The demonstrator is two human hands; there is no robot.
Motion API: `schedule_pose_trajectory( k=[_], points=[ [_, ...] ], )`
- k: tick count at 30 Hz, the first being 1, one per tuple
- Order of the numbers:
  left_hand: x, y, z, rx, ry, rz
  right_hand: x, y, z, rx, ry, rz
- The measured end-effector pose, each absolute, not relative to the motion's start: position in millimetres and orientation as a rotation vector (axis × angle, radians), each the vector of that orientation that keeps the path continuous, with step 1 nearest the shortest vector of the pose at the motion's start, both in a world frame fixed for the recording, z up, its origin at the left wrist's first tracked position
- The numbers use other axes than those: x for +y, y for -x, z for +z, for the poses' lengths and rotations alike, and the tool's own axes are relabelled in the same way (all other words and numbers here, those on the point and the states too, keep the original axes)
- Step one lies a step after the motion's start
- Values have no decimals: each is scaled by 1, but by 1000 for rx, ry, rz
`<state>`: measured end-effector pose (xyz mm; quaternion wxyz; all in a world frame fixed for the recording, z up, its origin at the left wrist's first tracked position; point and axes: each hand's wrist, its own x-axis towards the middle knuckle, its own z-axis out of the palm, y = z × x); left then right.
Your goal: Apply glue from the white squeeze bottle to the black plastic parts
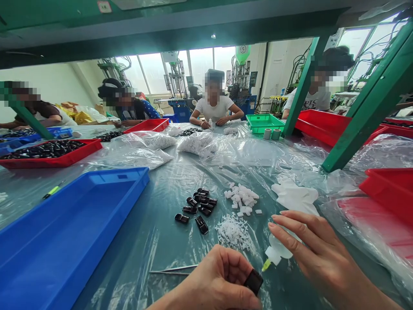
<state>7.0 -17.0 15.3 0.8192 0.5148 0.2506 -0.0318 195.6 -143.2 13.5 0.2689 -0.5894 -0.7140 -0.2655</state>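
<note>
My left hand (222,280) is closed around a small black plastic part (254,281), which sticks out between thumb and fingers. My right hand (319,254) has its fingers stretched out over a white squeeze bottle (280,249) with a yellow-green needle tip; the hand hides part of the bottle. Metal tweezers (174,271) lie left of my left hand, their far end behind it. Beyond my hands are several black plastic parts (201,224), a heap of small white pieces (241,197) and a heap of tiny white strips (232,231).
A blue tray (106,189) stands on the left, red trays (392,185) on the right. A white glove-like piece (295,196) lies near my right hand. Bags of white pieces (200,144) lie farther back. Green posts (364,99) rise at right; several people sit around the table.
</note>
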Motion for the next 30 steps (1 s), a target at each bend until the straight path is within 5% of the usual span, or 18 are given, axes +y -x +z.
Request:
schedule_pose_trajectory(
  k=[30],
  points=[
    [-16, -6, 10, 541, -1103, -71, -140, -194, 14, -1903, 1557, -729]
  ],
)
